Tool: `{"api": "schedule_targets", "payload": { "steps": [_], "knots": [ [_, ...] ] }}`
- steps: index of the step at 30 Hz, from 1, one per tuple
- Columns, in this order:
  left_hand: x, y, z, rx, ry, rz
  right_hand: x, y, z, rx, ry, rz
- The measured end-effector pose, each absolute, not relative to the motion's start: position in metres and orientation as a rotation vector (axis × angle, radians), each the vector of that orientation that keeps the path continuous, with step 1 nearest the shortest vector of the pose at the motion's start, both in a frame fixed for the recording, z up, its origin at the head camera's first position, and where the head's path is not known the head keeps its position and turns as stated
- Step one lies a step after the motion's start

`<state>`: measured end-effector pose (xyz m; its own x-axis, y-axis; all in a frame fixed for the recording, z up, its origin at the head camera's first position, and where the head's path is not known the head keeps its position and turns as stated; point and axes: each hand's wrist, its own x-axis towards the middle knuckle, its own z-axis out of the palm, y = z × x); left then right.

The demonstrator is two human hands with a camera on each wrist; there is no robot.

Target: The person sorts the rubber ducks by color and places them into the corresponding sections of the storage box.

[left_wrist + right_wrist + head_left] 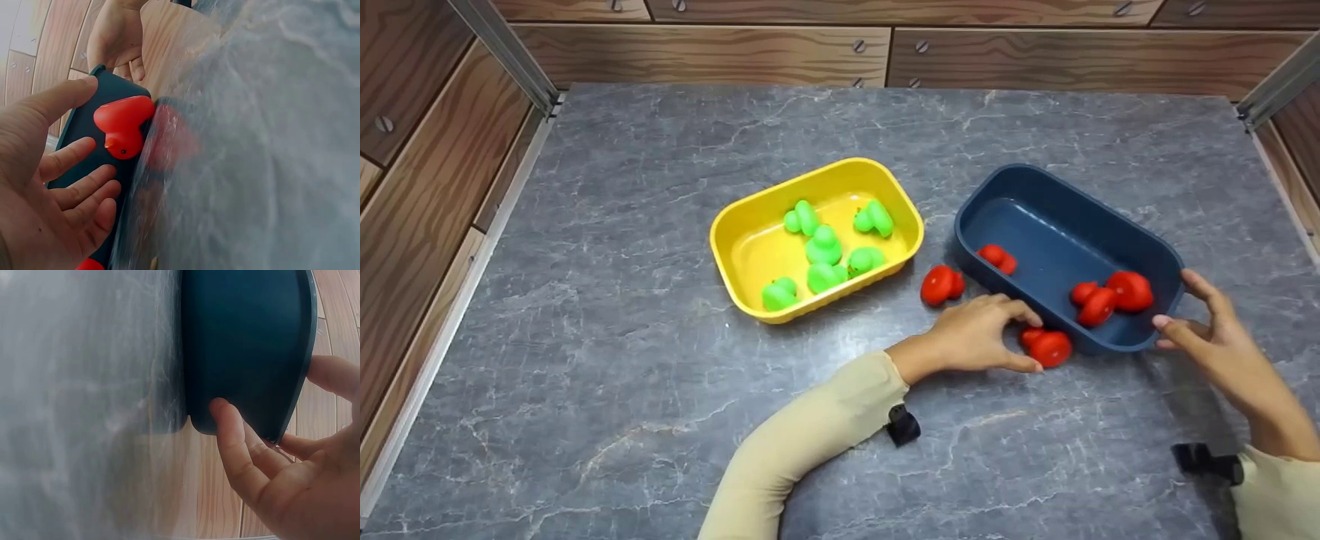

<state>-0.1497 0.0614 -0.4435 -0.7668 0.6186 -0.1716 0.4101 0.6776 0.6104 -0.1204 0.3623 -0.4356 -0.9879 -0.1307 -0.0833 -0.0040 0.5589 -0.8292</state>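
A red toy duck [1048, 348] lies on the table against the near side of a blue bin [1061, 232]. My left hand [979, 334] is around this duck, thumb and fingers spread; the left wrist view shows a gap between the fingers and the duck [125, 126]. Another red duck [939, 286] sits by the bin's left corner. Inside the bin are a red duck [997, 259] at the left and two touching red ducks [1130, 291] at the right. At the bin's right end, my right hand [1222, 352] holds the rim and outer wall.
A yellow bin [757, 202] stands left of the blue one with several green toy ducks [823, 246] in it. Wood-patterned panels [720, 56] border the grey marbled table [622, 337] at the back and sides.
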Motion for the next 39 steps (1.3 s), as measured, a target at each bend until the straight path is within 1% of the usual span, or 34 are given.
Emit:
{"api": "schedule_targets", "payload": {
  "steps": [6, 13, 17, 19, 27, 31, 39],
  "knots": [
    [-0.150, 0.069, -0.445, 0.812, 2.506, 0.762, -0.122, 0.366, -0.440, -0.098, 2.659, -1.396],
    [-0.150, 0.074, -0.446, 0.807, 2.501, 0.738, -0.136, 0.395, -0.477, -0.083, 2.698, -1.377],
    [-0.151, 0.075, -0.446, 0.805, 2.503, 0.742, -0.140, 0.403, -0.488, -0.075, 2.707, -1.379],
    [-0.151, 0.076, -0.446, 0.805, 2.508, 0.745, -0.138, 0.399, -0.482, -0.065, 2.700, -1.388],
    [-0.151, 0.076, -0.449, 0.810, 2.523, 0.777, -0.123, 0.365, -0.441, -0.130, 2.630, -1.481],
    [-0.149, 0.074, -0.450, 0.831, 2.493, 0.824, -0.121, 0.361, -0.435, -0.112, 2.650, -1.451],
    [-0.142, 0.065, -0.442, 0.917, 2.414, 0.933, -0.121, 0.363, -0.437, -0.105, 2.661, -1.418]
  ]
}}
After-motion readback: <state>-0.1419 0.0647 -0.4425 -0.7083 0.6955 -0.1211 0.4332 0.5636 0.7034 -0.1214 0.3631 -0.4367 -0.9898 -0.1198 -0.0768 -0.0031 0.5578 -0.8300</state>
